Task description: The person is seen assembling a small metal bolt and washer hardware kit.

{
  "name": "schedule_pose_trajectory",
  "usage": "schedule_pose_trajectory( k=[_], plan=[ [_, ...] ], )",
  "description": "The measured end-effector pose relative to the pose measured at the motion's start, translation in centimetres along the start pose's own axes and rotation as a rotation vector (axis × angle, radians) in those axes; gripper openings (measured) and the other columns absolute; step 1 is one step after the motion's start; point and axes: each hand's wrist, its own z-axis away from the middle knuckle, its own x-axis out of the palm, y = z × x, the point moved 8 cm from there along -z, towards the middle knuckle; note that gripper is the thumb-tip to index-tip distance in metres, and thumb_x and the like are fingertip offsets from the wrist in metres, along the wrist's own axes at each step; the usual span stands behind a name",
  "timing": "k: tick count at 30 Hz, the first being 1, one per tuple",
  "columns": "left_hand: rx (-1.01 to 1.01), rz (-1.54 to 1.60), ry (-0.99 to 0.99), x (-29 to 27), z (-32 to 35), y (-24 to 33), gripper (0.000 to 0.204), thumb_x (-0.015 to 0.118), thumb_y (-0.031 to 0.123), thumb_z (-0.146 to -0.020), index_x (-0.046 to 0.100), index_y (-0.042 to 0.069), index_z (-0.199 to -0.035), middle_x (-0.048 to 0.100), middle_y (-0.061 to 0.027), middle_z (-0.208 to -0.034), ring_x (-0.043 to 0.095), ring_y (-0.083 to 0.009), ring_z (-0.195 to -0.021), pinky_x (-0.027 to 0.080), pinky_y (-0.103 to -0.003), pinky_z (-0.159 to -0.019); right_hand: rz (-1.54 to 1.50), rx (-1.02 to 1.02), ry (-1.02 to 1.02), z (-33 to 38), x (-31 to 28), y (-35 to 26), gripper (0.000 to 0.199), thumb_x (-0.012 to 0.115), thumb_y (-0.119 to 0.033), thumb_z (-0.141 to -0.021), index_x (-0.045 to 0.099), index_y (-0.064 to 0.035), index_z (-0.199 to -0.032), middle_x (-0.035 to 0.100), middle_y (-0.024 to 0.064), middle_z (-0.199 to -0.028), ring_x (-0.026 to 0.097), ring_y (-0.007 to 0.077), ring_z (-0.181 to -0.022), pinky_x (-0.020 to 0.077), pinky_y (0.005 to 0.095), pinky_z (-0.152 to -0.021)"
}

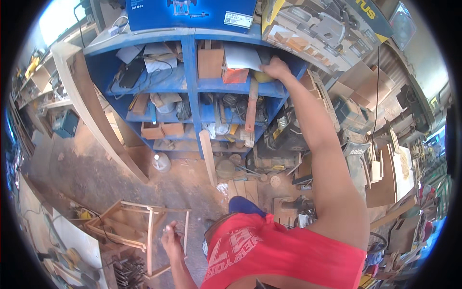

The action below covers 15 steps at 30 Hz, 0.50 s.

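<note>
My right hand (275,68) reaches into the top right compartment of a blue shelf (191,72). It is beside a yellow-green item (262,77) and a sheet of white paper (243,57); its fingertips are partly hidden, so I cannot tell whether it grips anything. Under the paper sits an orange box (236,75), with a brown wooden box (210,61) to its left. Low on the left, my left hand (172,241) is raised with its fingers curled together. Whatever it may hold is too small to name. Behind it stands a light wooden frame (150,241).
A blue carton (192,14) and a large tool carton (322,33) top the shelf. A curved wooden piece (91,106) leans at its left. A white jug (161,163) stands on the floor. Black tool cases (284,132) and wood offcuts crowd the right.
</note>
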Motion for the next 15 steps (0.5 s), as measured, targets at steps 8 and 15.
schedule_pose_trajectory(
  k=[8,15],
  plan=[
    [-0.034,0.248,0.221,-0.9,-2.6,0.2,0.053,0.059,0.042,-0.1,0.065,-0.009,-0.112,0.056,-0.0036,-0.078,0.054,-0.0122,-0.066,0.045,-0.027,-0.063,0.213,-0.232,0.568,-3.2,-0.6,2.0,0.038,0.057,-0.023,-0.086,0.068,-0.0004,-0.115,0.066,0.0223,-0.12,0.062,0.0372,-0.115,0.0498,0.0453,-0.097],
    [-0.095,0.187,0.278,2.1,-7.1,3.2,0.049,0.06,0.042,-0.098,0.069,-0.005,-0.108,0.06,-0.0048,-0.078,0.056,-0.0129,-0.067,0.048,-0.029,-0.064,-0.181,-0.737,0.188,-4.3,4.2,-3.4,0.04,0.057,-0.02,-0.097,0.061,0.0021,-0.129,0.06,0.0198,-0.134,0.058,0.0332,-0.125,0.0416,0.0421,-0.108]
  ],
)
